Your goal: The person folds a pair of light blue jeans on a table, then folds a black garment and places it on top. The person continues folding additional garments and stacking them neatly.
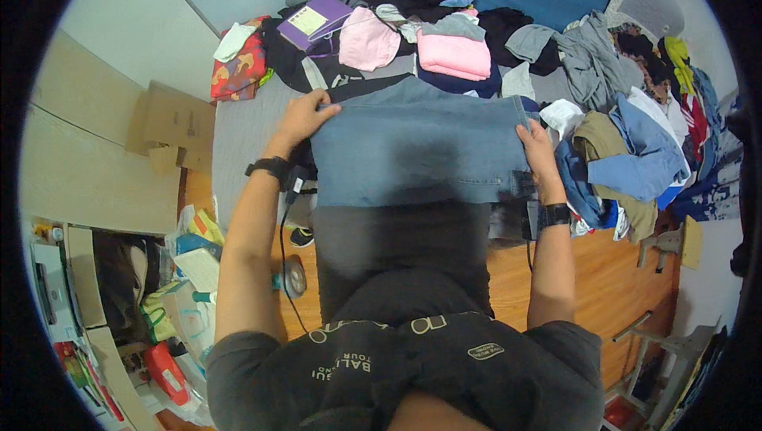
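Observation:
A pair of blue-grey denim trousers [369, 151] is stretched out sideways in front of me, above my dark-clothed lap. My left hand [306, 114] pinches its upper left corner between thumb and fingers. At the other end, my right hand [537, 148] grips the edge near the waistband, with some of its fingers hidden behind the cloth. Dark shadow falls over the middle of the denim. Black garments [375, 87] lie just beyond its upper edge. Each wrist bears a black strap with a small device and a cable.
Beyond the denim, a grey bed [238, 133] holds a folded pink towel [453, 56], a purple notebook [314, 21] and a red patterned bag [241, 71]. Heaped clothes [637, 145] hang over its right side. Cardboard boxes [178, 118] stand left; a metal-framed stool [649, 342] stands lower right.

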A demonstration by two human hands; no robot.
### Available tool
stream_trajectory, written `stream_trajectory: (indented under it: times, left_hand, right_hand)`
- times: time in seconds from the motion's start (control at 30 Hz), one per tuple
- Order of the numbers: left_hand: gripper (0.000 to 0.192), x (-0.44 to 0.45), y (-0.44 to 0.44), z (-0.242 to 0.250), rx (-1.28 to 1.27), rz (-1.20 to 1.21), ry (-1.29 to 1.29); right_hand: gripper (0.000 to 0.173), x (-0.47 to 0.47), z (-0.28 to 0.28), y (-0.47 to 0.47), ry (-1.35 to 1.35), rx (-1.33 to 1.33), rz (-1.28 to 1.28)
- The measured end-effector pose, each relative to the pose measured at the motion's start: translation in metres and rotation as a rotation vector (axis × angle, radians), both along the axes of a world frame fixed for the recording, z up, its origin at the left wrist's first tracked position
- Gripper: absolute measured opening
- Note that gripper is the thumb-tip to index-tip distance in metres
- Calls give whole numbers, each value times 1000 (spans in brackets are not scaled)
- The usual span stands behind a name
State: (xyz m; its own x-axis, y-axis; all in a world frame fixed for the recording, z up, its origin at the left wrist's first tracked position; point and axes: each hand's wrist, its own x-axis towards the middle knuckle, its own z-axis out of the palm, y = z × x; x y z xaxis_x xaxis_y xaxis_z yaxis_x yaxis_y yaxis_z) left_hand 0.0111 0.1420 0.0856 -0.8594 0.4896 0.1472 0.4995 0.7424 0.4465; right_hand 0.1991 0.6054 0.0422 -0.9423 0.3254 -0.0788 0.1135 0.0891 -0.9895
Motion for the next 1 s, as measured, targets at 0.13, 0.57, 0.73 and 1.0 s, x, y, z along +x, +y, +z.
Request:
stream_trajectory:
  times: [0.13, 0.57, 0.73, 1.0]
  left_hand:
    - [38, 52, 42, -6, 53, 25, 398]
    - [58, 177, 150, -91, -141, -468, -239]
    - [56, 143, 84, -94, -254, -197, 9]
    - [54, 132, 56, -91, -367, -34, 55]
  right_hand:
    - [30, -5, -15, 7, -122, 1, -33]
    - [38, -9, 78, -19, -12, -223, 3]
    - [32, -14, 36, 18, 119, 293, -123]
    - [34, -3, -69, 17, -117, 786, -133]
